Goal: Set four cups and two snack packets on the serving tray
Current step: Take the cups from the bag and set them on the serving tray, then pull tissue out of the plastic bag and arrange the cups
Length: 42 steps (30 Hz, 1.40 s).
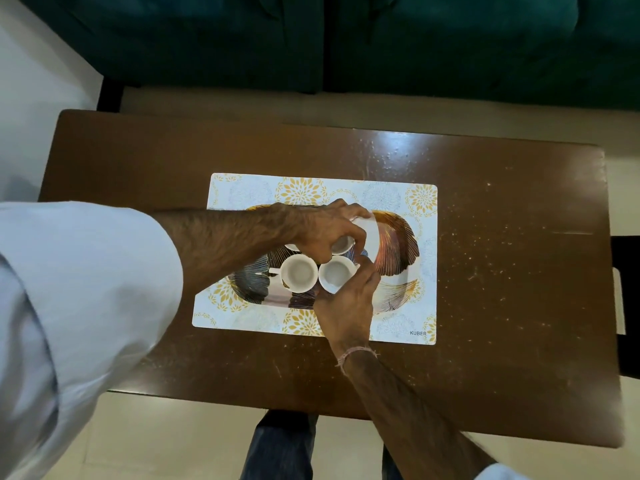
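An oval serving tray [398,251] with a gold and dark feather pattern lies on a flowered placemat [381,195]. Small white cups stand close together on it: one at front left [298,272], one at front right [335,274], one at back right [341,244], and a sliver of another at back left [292,247] under my hand. My left hand [325,230] reaches over from the left and grips the back right cup. My right hand [349,303] holds the front right cup by its side. No snack packets are in view.
The placemat sits in the middle of a brown wooden table [502,271]. A dark green sofa [346,39] stands beyond the far edge. A dark chair with a white part [621,299] is at the right edge. My legs show below the near edge.
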Tool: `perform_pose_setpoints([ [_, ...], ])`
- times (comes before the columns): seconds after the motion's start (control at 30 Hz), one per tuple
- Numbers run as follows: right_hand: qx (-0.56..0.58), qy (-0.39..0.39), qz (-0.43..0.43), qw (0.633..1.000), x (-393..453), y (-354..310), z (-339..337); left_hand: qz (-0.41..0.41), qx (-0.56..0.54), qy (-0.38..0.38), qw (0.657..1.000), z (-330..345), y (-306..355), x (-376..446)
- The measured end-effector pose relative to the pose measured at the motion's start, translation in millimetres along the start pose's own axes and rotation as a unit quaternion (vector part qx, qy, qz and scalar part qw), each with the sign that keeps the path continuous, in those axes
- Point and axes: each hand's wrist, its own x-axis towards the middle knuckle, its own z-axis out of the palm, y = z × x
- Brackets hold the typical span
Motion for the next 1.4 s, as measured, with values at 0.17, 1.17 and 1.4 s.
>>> perform_pose_setpoints([
  [0.17,-0.064,-0.019,0.003,0.998,2,2,-12,-0.019,-0.008,0.02,1.0,-1,-3,2],
  [1.17,-0.057,0.17,-0.136,0.974,155,-51,-326,-0.087,-0.019,0.308,0.947,-225,158,116],
  [1.4,-0.055,0.222,-0.118,0.966,178,-16,-434,-0.047,-0.023,0.314,0.948,-273,244,181],
])
